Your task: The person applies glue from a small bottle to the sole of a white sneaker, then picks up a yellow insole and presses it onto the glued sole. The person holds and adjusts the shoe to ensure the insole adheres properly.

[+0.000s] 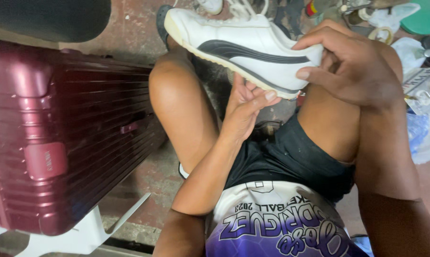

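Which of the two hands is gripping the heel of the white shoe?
The right hand: it wraps the white shoe's heel, while the left hand only touches the sole from below.

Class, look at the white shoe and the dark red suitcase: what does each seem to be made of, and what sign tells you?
White shoe: probably smooth leather or imitation leather, with a soft sheen, stitched panels and a black stripe; the pale sole looks rubbery. Dark red suitcase: likely hard plastic or metal shell, glossy, ribbed, reflecting light.

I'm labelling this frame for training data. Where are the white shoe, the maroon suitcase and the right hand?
white shoe [238, 45], head view, on its side panel by the dark stripe.
maroon suitcase [67, 138], head view, on its ribbed shell.
right hand [355, 66], head view, on the back of the hand.
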